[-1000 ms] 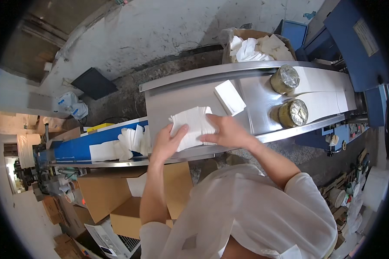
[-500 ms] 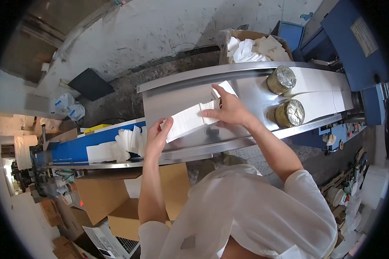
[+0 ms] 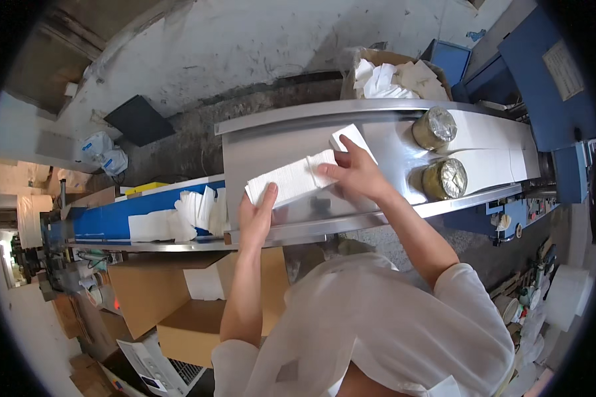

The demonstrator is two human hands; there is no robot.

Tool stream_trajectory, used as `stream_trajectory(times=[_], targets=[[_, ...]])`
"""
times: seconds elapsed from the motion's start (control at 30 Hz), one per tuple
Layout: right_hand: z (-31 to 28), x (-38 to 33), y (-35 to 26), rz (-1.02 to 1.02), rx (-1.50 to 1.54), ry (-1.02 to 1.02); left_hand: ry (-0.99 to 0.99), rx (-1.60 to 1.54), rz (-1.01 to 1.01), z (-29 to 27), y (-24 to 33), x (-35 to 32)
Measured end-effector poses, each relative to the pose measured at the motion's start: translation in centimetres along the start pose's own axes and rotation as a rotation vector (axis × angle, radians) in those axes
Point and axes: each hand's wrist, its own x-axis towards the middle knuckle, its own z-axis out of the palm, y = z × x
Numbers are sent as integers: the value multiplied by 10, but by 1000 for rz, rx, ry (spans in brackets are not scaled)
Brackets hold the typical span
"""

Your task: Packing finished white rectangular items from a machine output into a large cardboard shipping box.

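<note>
A long white stack of folded paper tissues (image 3: 290, 180) lies on the shiny steel table (image 3: 271, 142). My left hand (image 3: 257, 215) presses against the stack's near left end. My right hand (image 3: 354, 172) holds its right end, fingers over the top. A second, smaller white stack (image 3: 352, 137) lies just beyond my right hand. Two round foil-wrapped rolls (image 3: 434, 128) (image 3: 445, 178) stand on white paper strips at the table's right.
A blue conveyor (image 3: 106, 220) with loose white tissues (image 3: 195, 208) runs at the left. A cardboard box of crumpled paper (image 3: 391, 76) stands behind the table. Open cardboard boxes (image 3: 179, 298) sit below. A blue machine (image 3: 543, 73) fills the right.
The tissues in my hands have gone from a short bundle to a long row, and my hands have spread apart along it on the steel table.
</note>
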Motion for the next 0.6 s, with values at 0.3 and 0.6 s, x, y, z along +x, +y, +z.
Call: stream_trajectory(times=[0.3, 0.6], targets=[[18, -18, -30, 27, -57, -294, -58, 17, -76, 14, 0, 12], [6, 34, -38, 260, -405, -366, -435, 121, -497, -22, 34, 71]])
